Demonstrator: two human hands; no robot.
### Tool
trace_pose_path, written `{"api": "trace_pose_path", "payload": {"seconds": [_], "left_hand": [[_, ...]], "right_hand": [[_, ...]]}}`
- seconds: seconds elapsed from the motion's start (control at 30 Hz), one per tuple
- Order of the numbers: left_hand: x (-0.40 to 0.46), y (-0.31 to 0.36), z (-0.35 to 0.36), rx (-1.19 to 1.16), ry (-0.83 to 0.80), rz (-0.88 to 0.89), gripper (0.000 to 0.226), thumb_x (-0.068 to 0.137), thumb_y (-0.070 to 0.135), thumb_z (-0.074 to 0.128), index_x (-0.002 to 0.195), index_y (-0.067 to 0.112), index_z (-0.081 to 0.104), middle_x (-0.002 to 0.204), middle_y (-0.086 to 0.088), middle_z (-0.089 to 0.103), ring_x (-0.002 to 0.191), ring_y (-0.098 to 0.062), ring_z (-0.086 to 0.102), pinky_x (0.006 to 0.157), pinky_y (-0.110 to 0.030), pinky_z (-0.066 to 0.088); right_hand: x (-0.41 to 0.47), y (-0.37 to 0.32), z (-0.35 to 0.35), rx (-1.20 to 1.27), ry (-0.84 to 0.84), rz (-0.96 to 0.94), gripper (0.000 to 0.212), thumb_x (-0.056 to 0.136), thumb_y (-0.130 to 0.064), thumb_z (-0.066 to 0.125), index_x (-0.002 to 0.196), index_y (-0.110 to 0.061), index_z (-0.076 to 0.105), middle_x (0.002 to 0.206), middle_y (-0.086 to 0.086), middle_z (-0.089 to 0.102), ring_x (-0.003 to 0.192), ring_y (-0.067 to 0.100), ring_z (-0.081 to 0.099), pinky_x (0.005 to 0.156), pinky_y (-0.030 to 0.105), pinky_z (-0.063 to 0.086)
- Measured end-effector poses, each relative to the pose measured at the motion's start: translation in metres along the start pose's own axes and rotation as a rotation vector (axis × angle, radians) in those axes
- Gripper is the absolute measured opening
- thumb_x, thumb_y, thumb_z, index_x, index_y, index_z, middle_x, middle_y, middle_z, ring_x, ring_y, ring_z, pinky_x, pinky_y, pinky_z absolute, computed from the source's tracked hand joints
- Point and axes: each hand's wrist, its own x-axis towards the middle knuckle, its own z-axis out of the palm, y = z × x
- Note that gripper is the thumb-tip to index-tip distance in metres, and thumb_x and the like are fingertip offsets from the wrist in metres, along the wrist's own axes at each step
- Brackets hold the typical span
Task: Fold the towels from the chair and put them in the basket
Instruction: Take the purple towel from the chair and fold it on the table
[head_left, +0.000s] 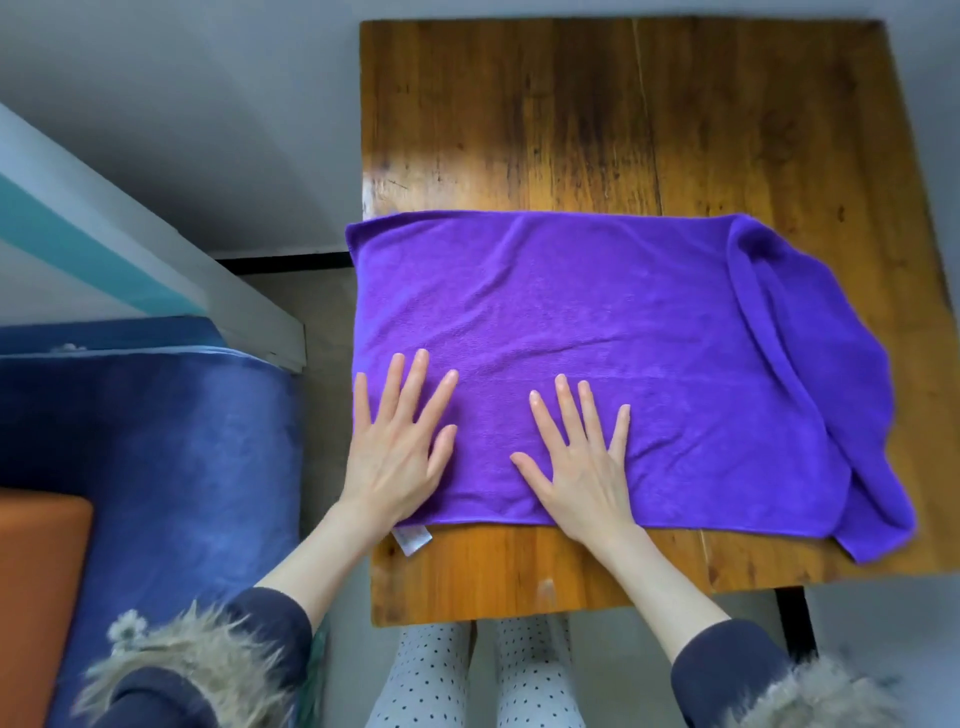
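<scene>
One purple towel (597, 332) lies flat on the wooden table (623, 114), its right end bunched. Left hand (400, 452) and right hand (582, 467) press it with fingers spread, gripping nothing. Folding appears unfinished; no basket in view.

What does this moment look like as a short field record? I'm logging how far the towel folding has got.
towel: purple towel spread across the wooden table, mostly flat
right end of towel: bunched and turned over on itself, not smoothed
label: white tag showing under the near edge, below the left hand
left hand: flat on the towel, fingers spread
right hand: flat on the towel, fingers spread
basket: not in view
beside table: blue upholstered seat on the left
</scene>
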Motion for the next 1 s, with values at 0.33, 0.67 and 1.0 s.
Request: {"api": "trace_pose_path", "payload": {"seconds": [0.33,0.67,1.0], "left_hand": [[0.003,0.052,0.019,0.052,-0.098,0.038,0.054,0.094,0.041,0.026,0.145,0.025,0.029,0.154,-0.009,0.023,0.143,-0.030,0.015,0.110,-0.062,0.010],[0.050,0.158,0.004,-0.044,-0.094,0.142,0.052,0.090,0.031,0.030,0.139,0.016,0.042,0.151,-0.015,0.028,0.140,-0.035,0.022,0.109,-0.061,0.014],[0.116,0.283,0.003,-0.212,-0.023,0.403,0.038,0.087,0.006,0.055,0.125,0.005,0.055,0.139,-0.017,0.046,0.134,-0.037,0.036,0.108,-0.055,0.030]], "right_hand": [[-0.039,0.096,-0.013,0.028,-0.002,0.283,0.064,0.094,-0.047,0.039,0.148,-0.025,0.013,0.158,0.004,0.005,0.145,0.023,-0.002,0.112,0.061,0.001],[-0.064,0.166,-0.033,0.230,0.448,0.256,0.037,0.087,-0.023,0.052,0.118,-0.006,0.062,0.124,0.013,0.059,0.119,0.027,0.052,0.099,0.051,0.040],[-0.102,0.259,-0.033,0.453,0.360,0.797,0.040,0.085,-0.027,0.064,0.119,-0.008,0.054,0.114,0.013,0.055,0.105,0.034,0.049,0.084,0.046,0.040]]}}
